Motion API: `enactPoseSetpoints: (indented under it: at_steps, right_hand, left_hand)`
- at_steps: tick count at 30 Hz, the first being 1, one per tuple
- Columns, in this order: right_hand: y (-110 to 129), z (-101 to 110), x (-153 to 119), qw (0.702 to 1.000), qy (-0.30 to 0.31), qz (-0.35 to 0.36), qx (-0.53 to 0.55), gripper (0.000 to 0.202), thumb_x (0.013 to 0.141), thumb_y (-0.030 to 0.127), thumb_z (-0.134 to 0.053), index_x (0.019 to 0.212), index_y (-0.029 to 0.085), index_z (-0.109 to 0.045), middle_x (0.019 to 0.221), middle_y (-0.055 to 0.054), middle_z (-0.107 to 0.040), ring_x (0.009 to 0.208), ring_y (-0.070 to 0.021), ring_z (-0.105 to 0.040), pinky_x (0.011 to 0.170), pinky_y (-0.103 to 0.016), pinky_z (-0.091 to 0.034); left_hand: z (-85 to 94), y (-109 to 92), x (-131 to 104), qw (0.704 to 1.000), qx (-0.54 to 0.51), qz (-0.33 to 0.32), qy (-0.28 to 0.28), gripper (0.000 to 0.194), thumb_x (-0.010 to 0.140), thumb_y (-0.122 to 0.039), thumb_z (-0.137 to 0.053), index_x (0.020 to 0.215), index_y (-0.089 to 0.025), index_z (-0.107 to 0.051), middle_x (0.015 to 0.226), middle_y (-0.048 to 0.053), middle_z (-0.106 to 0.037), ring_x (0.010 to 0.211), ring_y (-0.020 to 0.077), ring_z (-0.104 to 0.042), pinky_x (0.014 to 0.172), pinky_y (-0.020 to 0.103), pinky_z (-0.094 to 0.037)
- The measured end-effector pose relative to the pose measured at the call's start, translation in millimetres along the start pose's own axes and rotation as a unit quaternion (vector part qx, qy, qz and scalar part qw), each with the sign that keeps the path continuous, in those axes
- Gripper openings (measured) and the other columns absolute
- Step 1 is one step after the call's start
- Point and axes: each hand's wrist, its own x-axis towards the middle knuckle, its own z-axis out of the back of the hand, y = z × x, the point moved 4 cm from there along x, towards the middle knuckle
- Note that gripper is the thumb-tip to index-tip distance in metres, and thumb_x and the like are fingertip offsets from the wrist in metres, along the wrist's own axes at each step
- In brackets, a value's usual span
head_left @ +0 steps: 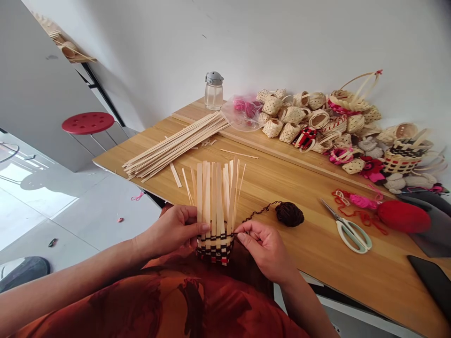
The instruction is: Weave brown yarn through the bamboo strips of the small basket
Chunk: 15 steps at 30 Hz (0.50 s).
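Note:
A small half-woven basket [215, 245] rests at my lap, its pale wooden strips [217, 192] standing upright above a band of black, natural and red weave. My left hand [183, 225] grips its left side, with the thumb across the front strips. At the right rim my right hand [262, 246] pinches dark brown yarn between thumb and fingers. That yarn runs back over the table to a dark brown ball [289, 214]. The fingers of my left hand behind the basket are partly hidden.
On the wooden table [268, 176] lie a bundle of wooden strips [176, 145], scissors [348, 230] and a red yarn ball [404, 216]. Several small woven baskets [292, 115] are piled along the wall. A bottle [213, 91] stands at the back; a red stool [88, 123] is at left.

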Motion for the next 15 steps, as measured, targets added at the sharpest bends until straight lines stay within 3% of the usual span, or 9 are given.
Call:
enactPoseSetpoints:
  at_steps: [8, 15]
  right_hand:
    - [-4, 5, 0, 0.999, 0.029, -0.002, -0.036, 0.026, 0.094, 0.041, -0.060, 0.097, 0.016, -0.068, 0.062, 0.005, -0.047, 0.058, -0.0109, -0.038, 0.056, -0.025, -0.031]
    - [-7, 3, 4, 0.998, 0.018, -0.003, 0.054, 0.035, 0.092, 0.047, -0.065, 0.109, 0.017, -0.064, 0.069, 0.004, -0.051, 0.064, -0.0120, -0.046, 0.061, -0.025, -0.038]
  left_hand:
    - [-0.1, -9, 2, 0.999, -0.027, -0.016, 0.005, 0.042, 0.087, -0.057, -0.066, 0.083, -0.015, -0.066, 0.065, -0.002, -0.063, 0.053, 0.0102, -0.059, 0.047, 0.018, -0.041]
    - [-0.1, -13, 0, 0.994, -0.095, -0.052, -0.016, 0.040, 0.087, -0.056, -0.067, 0.088, -0.016, -0.070, 0.068, 0.001, -0.065, 0.060, 0.0142, -0.061, 0.056, 0.024, -0.049]
